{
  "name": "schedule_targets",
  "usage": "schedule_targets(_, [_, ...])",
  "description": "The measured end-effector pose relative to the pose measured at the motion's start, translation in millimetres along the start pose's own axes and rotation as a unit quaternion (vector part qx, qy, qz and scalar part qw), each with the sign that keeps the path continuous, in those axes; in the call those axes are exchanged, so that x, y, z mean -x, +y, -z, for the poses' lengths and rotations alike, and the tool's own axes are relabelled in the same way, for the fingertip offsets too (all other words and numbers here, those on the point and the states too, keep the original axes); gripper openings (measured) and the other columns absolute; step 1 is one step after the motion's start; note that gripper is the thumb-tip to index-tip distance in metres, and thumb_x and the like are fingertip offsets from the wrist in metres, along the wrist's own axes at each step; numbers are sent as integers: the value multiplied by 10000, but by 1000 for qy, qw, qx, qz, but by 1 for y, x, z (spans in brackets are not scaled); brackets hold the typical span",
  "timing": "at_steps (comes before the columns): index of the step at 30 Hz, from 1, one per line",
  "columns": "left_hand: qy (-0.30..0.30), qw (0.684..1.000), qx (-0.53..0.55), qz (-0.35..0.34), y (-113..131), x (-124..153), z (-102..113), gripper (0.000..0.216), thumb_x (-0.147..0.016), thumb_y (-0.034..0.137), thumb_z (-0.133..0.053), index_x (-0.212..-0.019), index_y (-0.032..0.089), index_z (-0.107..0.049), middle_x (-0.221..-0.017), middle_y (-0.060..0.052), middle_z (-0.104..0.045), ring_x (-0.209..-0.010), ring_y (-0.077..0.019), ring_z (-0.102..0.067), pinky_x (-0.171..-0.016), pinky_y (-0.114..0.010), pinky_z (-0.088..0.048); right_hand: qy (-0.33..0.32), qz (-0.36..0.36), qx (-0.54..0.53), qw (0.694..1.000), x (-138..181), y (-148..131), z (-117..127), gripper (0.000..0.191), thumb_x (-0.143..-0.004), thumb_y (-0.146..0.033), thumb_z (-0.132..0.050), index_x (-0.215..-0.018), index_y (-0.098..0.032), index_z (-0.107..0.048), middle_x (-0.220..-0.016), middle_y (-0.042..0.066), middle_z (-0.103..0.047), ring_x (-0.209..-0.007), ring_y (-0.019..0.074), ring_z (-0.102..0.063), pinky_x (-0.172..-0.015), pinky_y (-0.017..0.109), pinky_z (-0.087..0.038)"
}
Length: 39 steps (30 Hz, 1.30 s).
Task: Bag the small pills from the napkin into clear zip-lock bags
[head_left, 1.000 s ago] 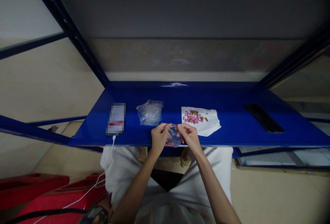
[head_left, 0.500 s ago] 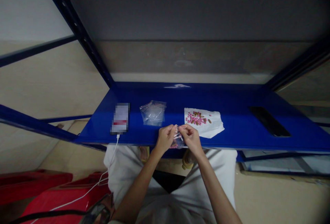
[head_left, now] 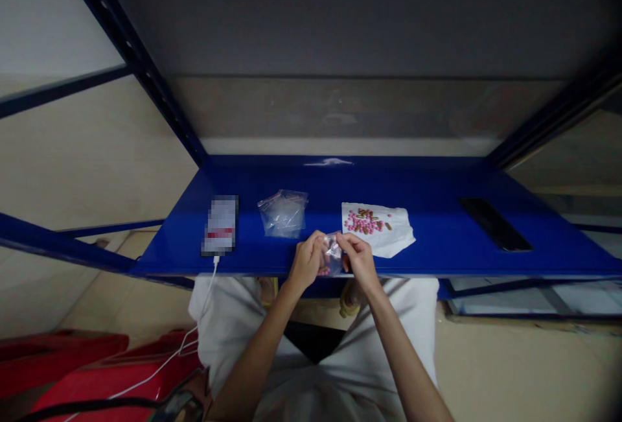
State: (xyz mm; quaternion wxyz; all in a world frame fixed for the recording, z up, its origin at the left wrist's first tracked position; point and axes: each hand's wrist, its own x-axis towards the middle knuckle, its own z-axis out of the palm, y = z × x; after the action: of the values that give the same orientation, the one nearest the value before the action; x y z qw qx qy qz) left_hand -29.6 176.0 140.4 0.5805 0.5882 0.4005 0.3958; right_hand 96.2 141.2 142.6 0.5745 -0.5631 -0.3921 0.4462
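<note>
My left hand and my right hand pinch the top of a small clear plastic bag between them, just above the front edge of the blue shelf. Some pink pills show at the bag's bottom. Right of my hands lies a white paper with a heap of pink and brown pills. A pile of empty clear bags lies behind my left hand.
A phone with a white cable lies at the shelf's left. A dark phone lies at the right. Blue rack posts rise on both sides. Red things sit on the floor at the lower left.
My hands have drawn closer together along the top of the small bag. The view shifted slightly; nothing on the shelf moved.
</note>
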Motion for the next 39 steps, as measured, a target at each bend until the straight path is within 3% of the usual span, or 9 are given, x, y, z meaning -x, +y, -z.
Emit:
schedule_targets(6, [40,999,-10,16,5,0,0,369,-871,479,-398,-674,192,-521,-395,52,-495,-266,-95,-453,-277,-175,-371,-12,5,9,1000,0,-3,-2,351,-778,-532,-579,-715,-187,-568,-520,-55,-524,-293,41,-332,-274,172,-237])
schedule_targets(13, [73,997,-7,30,2,-1,1,345,-857,478,-427,-707,199,-565,-412,59,-508,-267,-109,-467,-261,-194,-380,-8,50,52,997,-4,-3,-7,368,-771,-537,-586,-665,-196,-499,-480,-67,-452,-375,60,-359,-353,179,-272])
schedule_targets(17, [71,996,-45,-21,4,4,1,426,-870,486,-409,-637,179,-590,-422,37,-517,-316,-98,-481,-335,-189,-412,-24,48,64,996,-4,-6,-8,368,-783,-542,-567,-674,-200,-488,-533,-47,-532,-367,68,-394,-346,183,-299])
schedule_targets(19, [90,990,-81,-75,9,8,5,321,-849,439,-487,-761,171,-640,-529,14,-603,-400,-99,-539,-408,-185,-439,-28,40,67,997,-7,-10,-6,369,-793,-562,-539,-716,-204,-492,-596,-23,-598,-367,86,-451,-316,188,-311])
schedule_targets(21, [153,972,-123,-130,15,9,14,256,-810,390,-569,-925,174,-645,-672,-13,-669,-503,-109,-594,-467,-185,-448,-5,45,80,996,-14,-13,-3,388,-783,-590,-532,-746,-205,-500,-588,-11,-625,-375,114,-509,-301,196,-321])
schedule_targets(24, [249,924,-215,-194,22,0,36,226,-823,357,-560,-931,187,-661,-832,-55,-693,-703,-151,-645,-594,-221,-480,50,65,110,991,-31,-19,0,442,-753,-630,-538,-772,-189,-546,-493,-11,-612,-351,143,-534,-323,216,-357])
schedule_targets(29, [250,846,-439,-167,16,-30,72,251,-816,319,-577,-1016,197,-667,-1193,-119,-608,-1131,-288,-531,-915,-424,-414,96,95,213,968,-58,-22,-6,500,-790,-626,-483,-820,-148,-627,-565,51,-677,-386,161,-587,-375,229,-399])
schedule_targets(35, [211,814,-527,-124,3,-34,86,186,-835,235,-541,-902,196,-710,-1106,-115,-649,-1092,-287,-556,-870,-419,-413,111,103,266,952,-67,-19,-13,267,-717,-385,-694,-860,-159,-691,-554,44,-682,-604,246,-675,-559,288,-473])
schedule_targets(39, [273,809,-498,-150,11,-25,85,178,-842,236,-546,-886,202,-715,-1080,-96,-658,-1060,-282,-577,-875,-414,-404,144,129,354,915,-54,-29,-12,349,-709,-351,-713,-994,-151,-687,-910,134,-718,-842,296,-669,-714,353,-490])
